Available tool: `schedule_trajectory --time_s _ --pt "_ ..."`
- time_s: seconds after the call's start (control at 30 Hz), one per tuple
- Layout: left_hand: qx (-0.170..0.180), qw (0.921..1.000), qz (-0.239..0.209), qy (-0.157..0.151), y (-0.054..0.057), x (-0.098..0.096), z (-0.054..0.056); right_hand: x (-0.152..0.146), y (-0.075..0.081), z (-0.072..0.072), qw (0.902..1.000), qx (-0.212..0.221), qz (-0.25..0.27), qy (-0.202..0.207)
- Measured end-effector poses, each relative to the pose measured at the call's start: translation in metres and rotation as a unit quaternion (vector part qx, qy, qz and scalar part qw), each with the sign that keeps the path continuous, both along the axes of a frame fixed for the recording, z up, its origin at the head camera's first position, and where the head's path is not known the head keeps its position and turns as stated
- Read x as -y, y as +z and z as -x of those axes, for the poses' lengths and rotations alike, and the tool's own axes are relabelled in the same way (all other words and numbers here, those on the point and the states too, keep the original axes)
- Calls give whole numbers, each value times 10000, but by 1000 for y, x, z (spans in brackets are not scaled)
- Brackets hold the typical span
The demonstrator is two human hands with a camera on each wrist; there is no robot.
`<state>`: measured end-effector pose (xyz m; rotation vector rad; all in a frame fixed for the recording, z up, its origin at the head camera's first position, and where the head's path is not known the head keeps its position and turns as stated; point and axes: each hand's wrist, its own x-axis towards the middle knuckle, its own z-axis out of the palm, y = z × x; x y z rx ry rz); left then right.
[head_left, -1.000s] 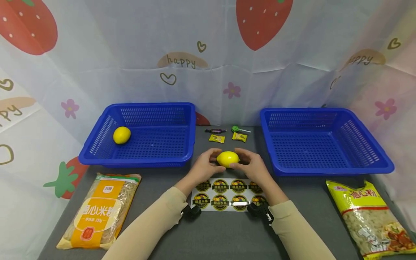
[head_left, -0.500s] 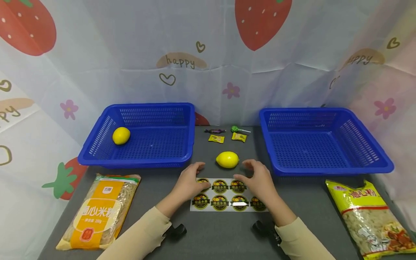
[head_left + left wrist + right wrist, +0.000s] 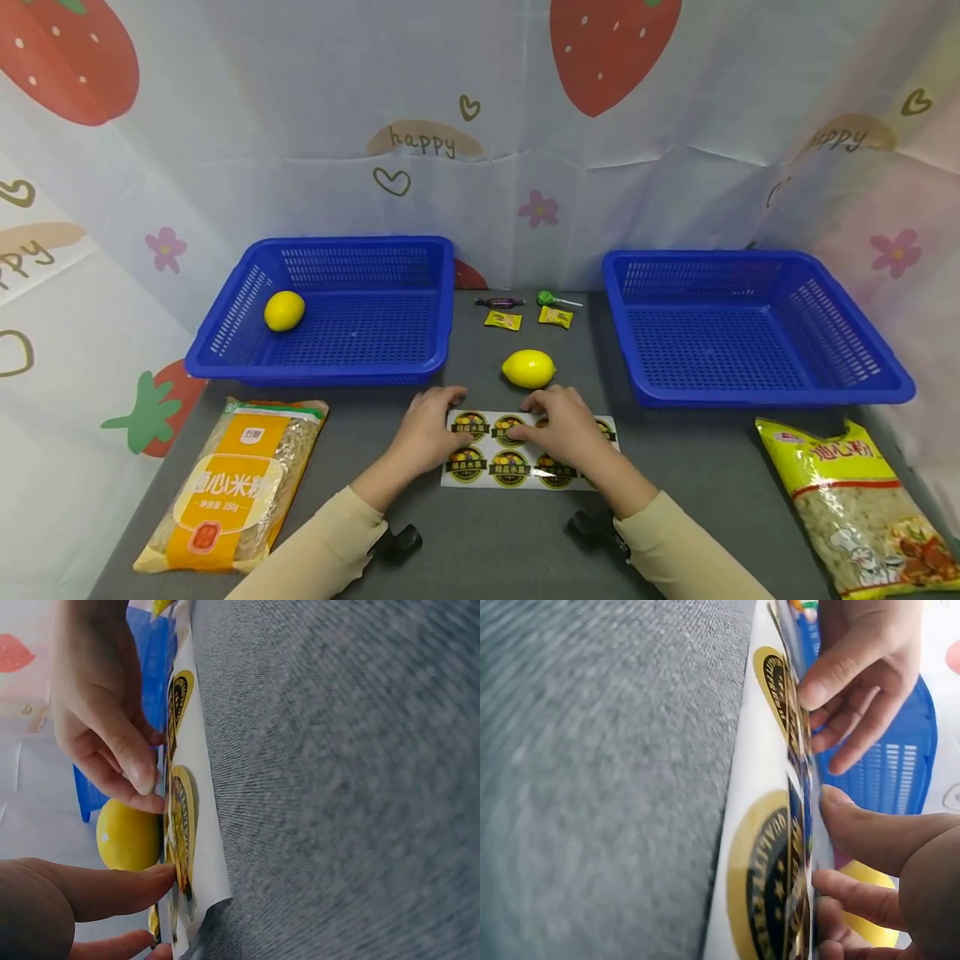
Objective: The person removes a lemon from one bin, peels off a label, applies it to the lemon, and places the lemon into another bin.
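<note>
A white sheet of round black-and-gold stickers (image 3: 510,468) lies flat on the grey table. My left hand (image 3: 427,432) rests at the sheet's left edge, and its thumb (image 3: 127,891) touches the surface there. Over the upper middle of the sheet is my right hand (image 3: 566,429), covering some stickers, its thumb and fingers loosely bent with the tips close to the paper (image 3: 739,757). Just beyond the sheet sits a yellow lemon (image 3: 528,368), touched by neither hand in the head view.
A blue basket (image 3: 315,372) at back left contains another lemon (image 3: 284,311); a second blue basket (image 3: 772,395) stands back right. Between them lie small wrapped candies (image 3: 502,320) and a green lollipop (image 3: 546,297). Noodle bags flank the table, orange (image 3: 232,487) left and yellow (image 3: 855,508) right.
Both hands have let go of the lemon, which stays on the table, and have come back toward the sticker sheet. The right hand has moved left over the sheet.
</note>
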<state>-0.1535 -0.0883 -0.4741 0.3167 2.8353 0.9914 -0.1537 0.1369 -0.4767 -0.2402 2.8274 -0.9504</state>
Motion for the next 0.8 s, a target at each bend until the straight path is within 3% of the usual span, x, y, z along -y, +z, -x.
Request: schedule_trajectory --time_s 0.2,0.3,0.5,0.67,0.8 --pt "-106 9999 -26 -104 -1 1 -1 5 0 0 9993 -34 -377 -25" --pt "-80 9998 -93 -163 0 1 -1 4 2 1 9991 191 -343 -133" --pt "-60 9993 -351 -129 2 -1 -5 -5 11 3 9968 693 351 -192" --pt "-548 9975 -419 -182 5 -3 -9 -17 17 5 9932 481 1009 323" --pt "-792 9953 -478 -297 10 -4 -13 -25 16 7 9901 304 1242 583"
